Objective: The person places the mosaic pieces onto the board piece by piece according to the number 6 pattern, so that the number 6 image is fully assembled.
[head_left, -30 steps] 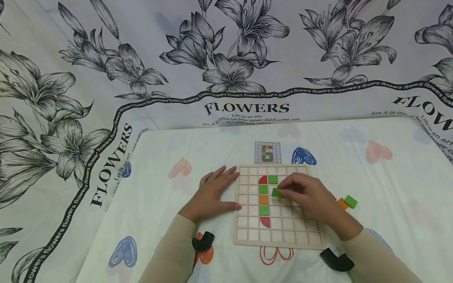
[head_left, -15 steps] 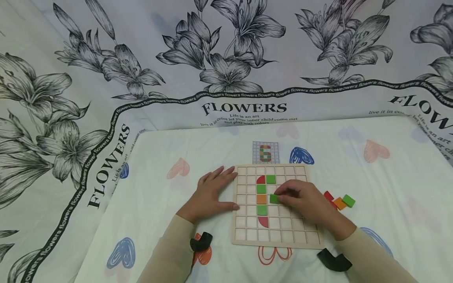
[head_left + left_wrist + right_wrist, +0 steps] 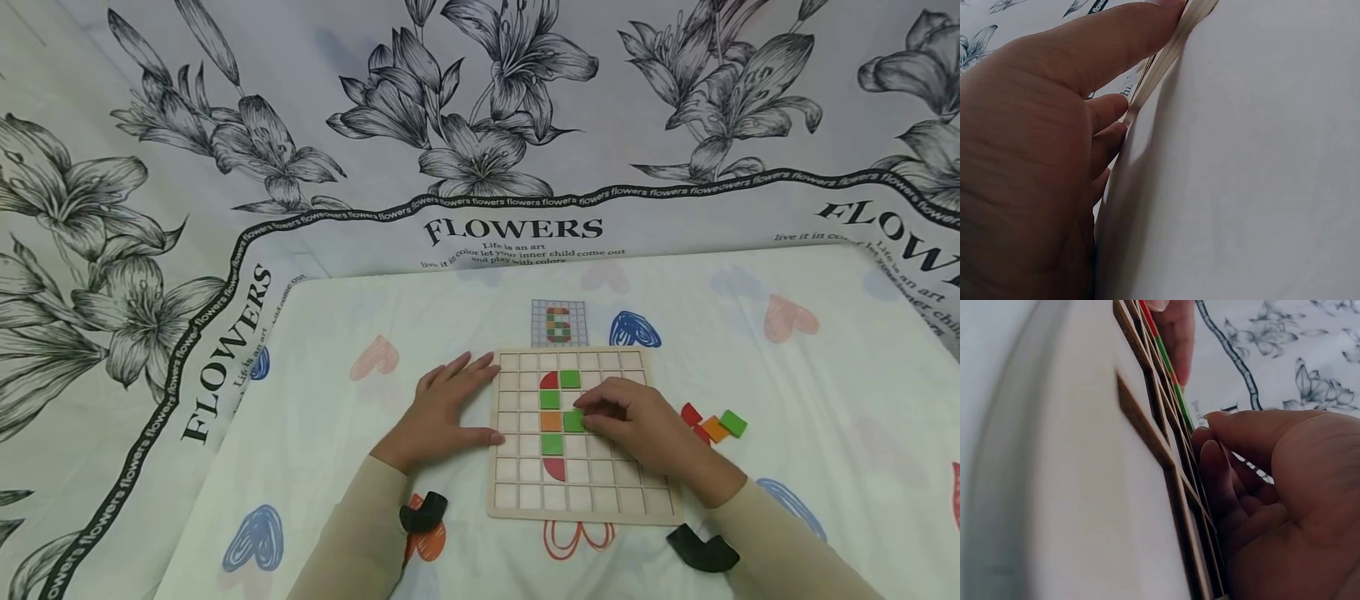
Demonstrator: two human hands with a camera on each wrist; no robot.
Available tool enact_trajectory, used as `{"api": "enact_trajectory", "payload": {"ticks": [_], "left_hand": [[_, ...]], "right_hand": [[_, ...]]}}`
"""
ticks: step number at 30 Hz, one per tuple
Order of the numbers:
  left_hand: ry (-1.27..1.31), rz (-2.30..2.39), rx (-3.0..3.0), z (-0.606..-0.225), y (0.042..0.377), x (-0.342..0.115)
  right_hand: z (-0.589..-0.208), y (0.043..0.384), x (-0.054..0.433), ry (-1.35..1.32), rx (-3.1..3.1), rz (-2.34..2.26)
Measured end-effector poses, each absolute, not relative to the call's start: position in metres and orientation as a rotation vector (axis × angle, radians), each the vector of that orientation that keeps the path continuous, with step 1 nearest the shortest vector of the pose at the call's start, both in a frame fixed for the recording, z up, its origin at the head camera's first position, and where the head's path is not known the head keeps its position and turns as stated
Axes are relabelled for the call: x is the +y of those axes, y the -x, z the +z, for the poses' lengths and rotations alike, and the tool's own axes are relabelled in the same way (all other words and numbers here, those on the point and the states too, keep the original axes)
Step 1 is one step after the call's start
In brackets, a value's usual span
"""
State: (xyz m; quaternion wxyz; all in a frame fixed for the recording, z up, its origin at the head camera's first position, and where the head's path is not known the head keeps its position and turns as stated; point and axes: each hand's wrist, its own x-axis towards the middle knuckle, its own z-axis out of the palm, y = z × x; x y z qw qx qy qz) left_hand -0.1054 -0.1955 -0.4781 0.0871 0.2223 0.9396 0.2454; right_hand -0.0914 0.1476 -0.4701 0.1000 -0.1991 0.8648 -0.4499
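Far left, the flower-print cloth reads "FLOWERS" up its side, with "flowers" repeating along its black band. My left hand: fingers spread, thumb and fingertips touching the left edge of the wooden grid board, nothing gripped. First filled column, top down: red quarter-circle tile, upper green tile, orange tile, lower green tile, second red quarter-circle. Behind the board, pattern card showing a 6-like figure; no words readable there. Above, centre, "FLOWERS" again plus "Life is an art" and "let your inner child come out and play with colors". No brand spotted. Next column: 1 green tile near the top, and the green square tile I'm handling, right beside the orange 1. My right hand pinches its right edge, thumb and index. Probably light, stiff, smooth, hard to break; best held by opposite edges. Far right, on the heart-print sheet: 2 loose red tiles, loose orange tile, loose green tile; then a cut-off "FLOW".
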Motion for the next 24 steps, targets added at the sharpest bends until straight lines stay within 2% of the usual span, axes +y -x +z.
{"api": "enact_trajectory", "payload": {"ticks": [24], "left_hand": [[-0.677,0.77,2.794,-0.4736,0.1032,-0.1954]], "right_hand": [[-0.4703,0.0938,0.1535,0.576,2.377,-1.542]]}}
